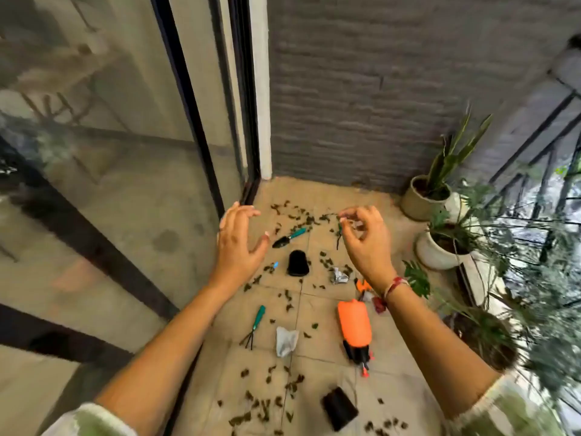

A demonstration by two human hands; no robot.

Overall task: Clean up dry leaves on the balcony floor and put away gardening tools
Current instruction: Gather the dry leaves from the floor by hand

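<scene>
Dry leaves [295, 218] lie scattered over the tan balcony tiles [317, 313], far and near. Among them are a teal-handled trowel [288, 237], a teal-handled hand rake [253, 326], an orange spray bottle [354, 325] on its side and two black pots, the far pot [298, 263] and the near pot [339, 408]. My left hand [236, 243] is raised in the air with fingers spread, holding nothing. My right hand [364, 240] is also raised, fingers loosely curled with thumb near fingertips; nothing plainly shows between them. Another teal tool [339, 237] shows partly behind the right hand.
A glass sliding door [119, 171] runs along the left. A grey wall [361, 89] closes the far end. Potted plants [440, 190] and a railing [540, 158] line the right side. Crumpled foil [339, 275] and a white bag [285, 340] lie on the tiles.
</scene>
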